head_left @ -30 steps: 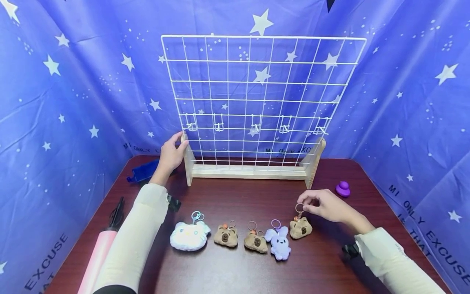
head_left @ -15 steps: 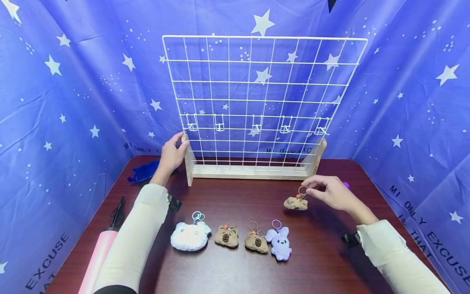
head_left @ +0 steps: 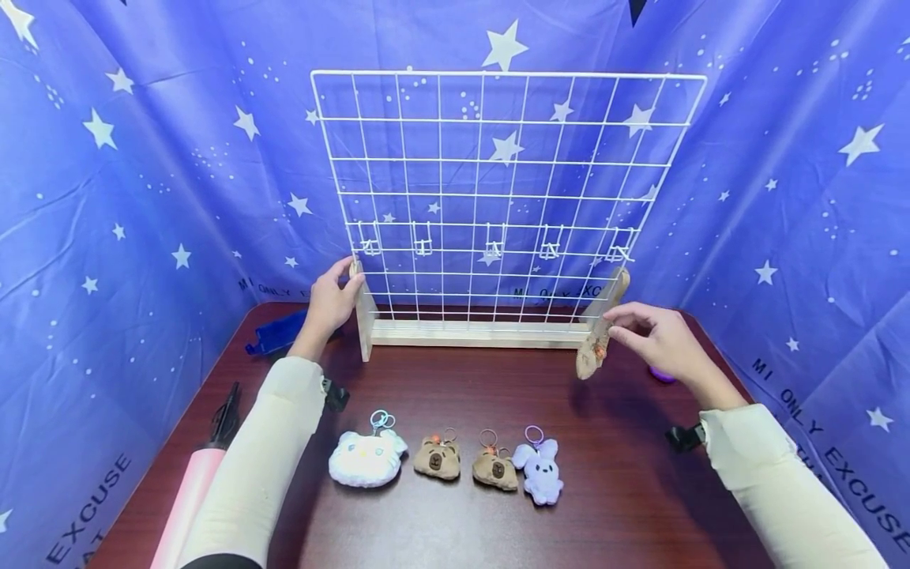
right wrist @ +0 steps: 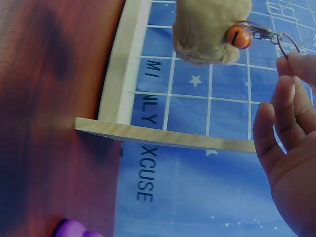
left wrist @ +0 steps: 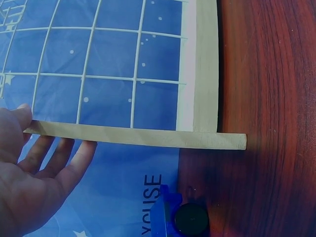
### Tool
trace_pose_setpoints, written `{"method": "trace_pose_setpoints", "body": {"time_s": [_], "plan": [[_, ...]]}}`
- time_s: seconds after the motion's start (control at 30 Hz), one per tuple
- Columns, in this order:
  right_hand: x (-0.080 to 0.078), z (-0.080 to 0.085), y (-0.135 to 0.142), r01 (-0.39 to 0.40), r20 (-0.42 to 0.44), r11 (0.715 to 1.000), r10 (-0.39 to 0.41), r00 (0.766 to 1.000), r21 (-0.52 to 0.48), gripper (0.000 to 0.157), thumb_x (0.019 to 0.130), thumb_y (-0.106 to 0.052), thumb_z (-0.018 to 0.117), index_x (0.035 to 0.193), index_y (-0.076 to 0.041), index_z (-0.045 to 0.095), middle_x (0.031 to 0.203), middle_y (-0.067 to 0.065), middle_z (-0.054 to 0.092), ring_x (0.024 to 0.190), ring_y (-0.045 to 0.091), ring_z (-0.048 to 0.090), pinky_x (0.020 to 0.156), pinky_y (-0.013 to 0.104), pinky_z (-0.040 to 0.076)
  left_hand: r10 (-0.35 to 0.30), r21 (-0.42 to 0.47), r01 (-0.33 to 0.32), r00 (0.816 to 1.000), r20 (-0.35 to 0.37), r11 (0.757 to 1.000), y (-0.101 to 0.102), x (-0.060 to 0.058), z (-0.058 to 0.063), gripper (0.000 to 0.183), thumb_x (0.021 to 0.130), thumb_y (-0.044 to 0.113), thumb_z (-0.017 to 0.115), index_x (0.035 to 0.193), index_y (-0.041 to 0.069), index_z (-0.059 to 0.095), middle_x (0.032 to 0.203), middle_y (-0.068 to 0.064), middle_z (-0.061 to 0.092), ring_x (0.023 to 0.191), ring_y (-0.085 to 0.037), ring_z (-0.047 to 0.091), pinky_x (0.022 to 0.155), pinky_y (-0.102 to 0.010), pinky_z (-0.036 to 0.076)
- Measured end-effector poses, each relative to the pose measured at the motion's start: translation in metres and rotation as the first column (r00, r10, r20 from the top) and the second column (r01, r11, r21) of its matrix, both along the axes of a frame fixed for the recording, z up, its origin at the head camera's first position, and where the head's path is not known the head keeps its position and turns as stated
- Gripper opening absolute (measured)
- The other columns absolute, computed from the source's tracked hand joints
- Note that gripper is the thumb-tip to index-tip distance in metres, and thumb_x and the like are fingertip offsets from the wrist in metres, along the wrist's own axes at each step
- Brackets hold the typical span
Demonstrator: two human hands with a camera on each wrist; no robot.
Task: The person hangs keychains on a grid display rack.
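Observation:
My left hand (head_left: 334,299) holds the left wooden post (left wrist: 133,136) of a white wire grid rack (head_left: 483,337), thumb on one side and fingers on the other. By its metal ring (right wrist: 289,45), a brown plush keychain (head_left: 587,359) hangs from my right hand (head_left: 657,340), pinched between thumb and index finger. An orange bell (right wrist: 239,37) is attached to it. The plush hangs above the table, overlapping the rack's right post in the head view. Several white hooks (head_left: 494,249) sit in a row across the grid.
On the table lie a white plush keychain (head_left: 366,460), two brown bear-like ones (head_left: 437,460) and a purple bunny (head_left: 543,474). A purple toy (right wrist: 71,229) is right of the rack, a blue object (head_left: 276,333) left. A pink cylinder (head_left: 188,498) stands near the left forearm.
My right hand has lifted the brown plush keychain off the table and carried it up and back toward the rack's right post. The left hand stays on the left post.

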State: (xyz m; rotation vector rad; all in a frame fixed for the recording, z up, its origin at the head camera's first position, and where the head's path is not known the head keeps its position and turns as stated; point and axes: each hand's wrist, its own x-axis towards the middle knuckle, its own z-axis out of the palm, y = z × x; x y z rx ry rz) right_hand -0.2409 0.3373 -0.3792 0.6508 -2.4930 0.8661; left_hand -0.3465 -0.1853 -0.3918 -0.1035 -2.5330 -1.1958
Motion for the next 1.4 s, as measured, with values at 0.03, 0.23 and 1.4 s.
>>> {"method": "trace_pose_setpoints", "body": {"time_s": [0.03,0.23,1.4], "plan": [[-0.001,0.003,0.000,0.010,-0.002,1.000,-0.010,1.000,-0.005,0.021,0.086,0.001,0.075,0.105,-0.007,0.075,0.077,-0.002,0.073,0.064,-0.005,0.056,0.058,0.016,0.042,-0.001,0.000,0.001,1.000,0.000,1.000,0.000,0.000,0.000,0.048,0.102,0.025,0.060,0.148,0.010,0.053,0.129,-0.020,0.066,0.119,-0.040,0.060,0.106,-0.053,0.045],[-0.006,0.018,0.000,0.065,0.003,0.996,-0.065,0.998,-0.060,0.019,0.089,-0.003,0.075,0.108,-0.006,0.075,0.078,-0.016,0.070,0.061,-0.004,0.055,0.054,0.016,0.042,-0.004,0.000,0.004,1.000,0.002,1.000,-0.001,0.000,0.000,0.048,0.102,0.025,0.061,0.147,0.010,0.053,0.128,-0.020,0.067,0.115,-0.039,0.061,0.105,-0.053,0.046],[-0.040,0.049,0.014,0.191,0.023,0.948,-0.192,0.981,-0.255,0.025,0.092,-0.003,0.071,0.116,0.003,0.070,0.068,-0.032,0.059,0.055,-0.006,0.050,0.049,0.014,0.038,0.000,-0.010,0.000,1.000,-0.002,1.000,-0.001,0.000,-0.001,0.049,0.102,0.025,0.061,0.148,0.009,0.053,0.129,-0.021,0.066,0.119,-0.040,0.061,0.108,-0.053,0.045]]}}
